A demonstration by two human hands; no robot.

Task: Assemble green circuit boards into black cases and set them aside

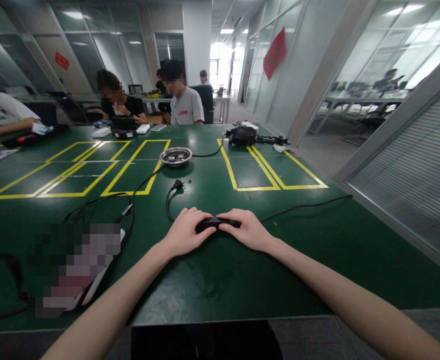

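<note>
At the far left edge of the green table (212, 280), a person in a white shirt (2, 116) is sitting with a forearm lying on the top. Nearer to the camera, a white object (103, 272) is lying at the left, mostly blurred, and thin black cables (130, 210) are running past it over the yellow tape rectangles (92, 172). Behind these, two other people (184, 102) are sitting at the far side of the table. A round metal bowl (175, 156) is standing on the tape lines with some small pieces in it, too small to tell. Just in front of it a black plug (177, 185) is lying, and its cord is curving down toward the left hand (184, 232). This hand is lying palm down with its fingers curled over the left end of a small black device (217, 223). The device is resting flat on the table near the front middle, between both hands. The right hand (249, 231) is closing its fingers on the right end, so the two hands are gripping it together and almost touching each other. A thin black cord (306, 204) is running away to the right from behind the right hand. Farther back on the right, a black bundle of equipment (243, 135) is lying beside more yellow tape.
</note>
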